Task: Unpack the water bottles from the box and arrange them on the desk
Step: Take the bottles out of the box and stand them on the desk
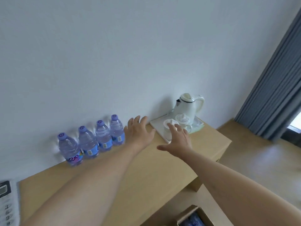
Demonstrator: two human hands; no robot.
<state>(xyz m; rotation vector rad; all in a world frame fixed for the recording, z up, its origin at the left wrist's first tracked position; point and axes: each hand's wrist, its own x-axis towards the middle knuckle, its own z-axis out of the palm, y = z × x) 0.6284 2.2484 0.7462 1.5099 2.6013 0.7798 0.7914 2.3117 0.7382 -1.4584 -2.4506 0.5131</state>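
Several clear water bottles (pixel 91 141) with purple caps and blue labels stand upright in a row against the wall on the wooden desk (pixel 146 170). My left hand (pixel 138 132) hovers just right of the row, fingers spread, holding nothing. My right hand (pixel 177 139) reaches over the desk with fingers apart, in front of a white cup, also holding nothing. The cardboard box (pixel 193 216) sits below the desk's front edge at the bottom, open, with blue bottle caps showing inside.
A white tray (pixel 157 126) at the desk's far right carries a white kettle (pixel 189 105) and two white cups (pixel 169 129). A phone keypad (pixel 6 203) lies at the left edge. Grey curtains (pixel 276 88) hang at the right.
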